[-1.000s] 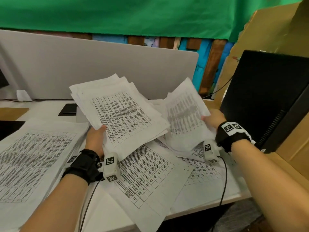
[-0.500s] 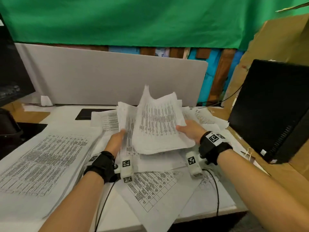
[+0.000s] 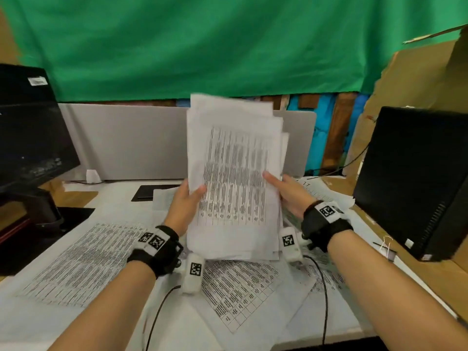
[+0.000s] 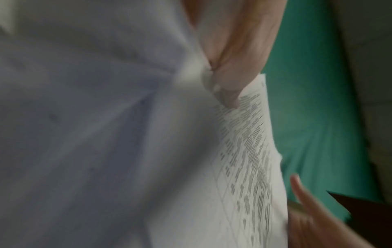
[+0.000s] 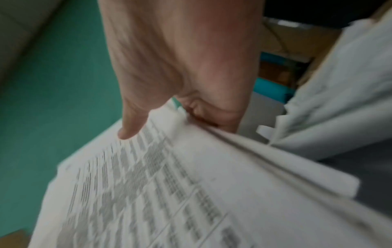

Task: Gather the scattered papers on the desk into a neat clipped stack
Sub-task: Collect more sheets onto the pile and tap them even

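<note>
A bundle of printed sheets [image 3: 234, 173] stands almost upright above the desk, its edges uneven at the top. My left hand [image 3: 186, 198] grips its left edge, thumb on the front page. My right hand [image 3: 286, 192] grips its right edge, thumb on the print. The left wrist view shows the bundle [image 4: 244, 159] pinched by my left hand [image 4: 224, 87]. In the right wrist view my right hand [image 5: 180, 104] clasps the fanned sheets [image 5: 169, 193]. More printed papers [image 3: 243, 287] lie loose on the white desk [image 3: 336, 330], with a large sheet [image 3: 83, 259] at the left.
A black monitor [image 3: 30, 138] stands at the left, a black computer case [image 3: 415, 178] at the right. A grey divider panel [image 3: 126, 143] runs along the back. A dark flat item [image 3: 152, 192] lies near it. Cardboard [image 3: 417, 79] leans at the right.
The two separate handfuls of papers came together in the middle. The merged bundle was then raised and turned upright between both hands.
</note>
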`<act>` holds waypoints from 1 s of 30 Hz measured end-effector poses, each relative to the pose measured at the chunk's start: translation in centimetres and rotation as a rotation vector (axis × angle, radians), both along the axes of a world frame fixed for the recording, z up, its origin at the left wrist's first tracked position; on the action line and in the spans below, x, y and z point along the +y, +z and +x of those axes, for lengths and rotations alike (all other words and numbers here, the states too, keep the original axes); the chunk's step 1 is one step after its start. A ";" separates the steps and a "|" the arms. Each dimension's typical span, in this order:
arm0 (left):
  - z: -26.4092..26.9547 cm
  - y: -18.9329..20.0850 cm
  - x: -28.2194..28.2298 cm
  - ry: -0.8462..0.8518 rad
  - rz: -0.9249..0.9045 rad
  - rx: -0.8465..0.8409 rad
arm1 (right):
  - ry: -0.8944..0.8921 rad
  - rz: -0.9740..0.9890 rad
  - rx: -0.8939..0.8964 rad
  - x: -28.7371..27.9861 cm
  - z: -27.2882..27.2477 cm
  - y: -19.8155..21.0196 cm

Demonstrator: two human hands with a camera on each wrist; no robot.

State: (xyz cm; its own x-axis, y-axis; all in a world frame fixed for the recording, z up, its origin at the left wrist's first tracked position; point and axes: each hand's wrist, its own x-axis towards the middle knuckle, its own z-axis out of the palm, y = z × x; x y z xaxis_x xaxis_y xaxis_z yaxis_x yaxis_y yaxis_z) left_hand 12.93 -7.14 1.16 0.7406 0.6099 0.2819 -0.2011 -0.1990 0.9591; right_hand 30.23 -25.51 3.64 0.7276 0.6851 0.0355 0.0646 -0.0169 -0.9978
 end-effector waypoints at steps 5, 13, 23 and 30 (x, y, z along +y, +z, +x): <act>0.3 6.6 -0.2 0.145 0.223 -0.204 | -0.113 0.169 -0.337 0.7 -1.3 6.5; 0.2 10.1 0.3 0.194 0.290 -0.322 | -0.012 0.376 -0.188 0.9 -2.8 9.4; 0.3 6.5 1.1 -0.033 0.152 0.209 | -0.021 -0.039 -0.086 3.7 0.1 1.2; -0.4 10.6 -0.6 0.055 0.127 -0.270 | -0.084 0.305 -0.256 1.5 -5.9 7.7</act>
State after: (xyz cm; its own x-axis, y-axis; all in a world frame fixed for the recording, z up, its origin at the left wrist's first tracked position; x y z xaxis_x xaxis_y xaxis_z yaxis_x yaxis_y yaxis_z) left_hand 12.51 -7.75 11.71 0.5951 0.5947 0.5405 -0.4310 -0.3315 0.8392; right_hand 24.29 -24.02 11.36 0.7218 0.5539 0.4150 0.3224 0.2616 -0.9098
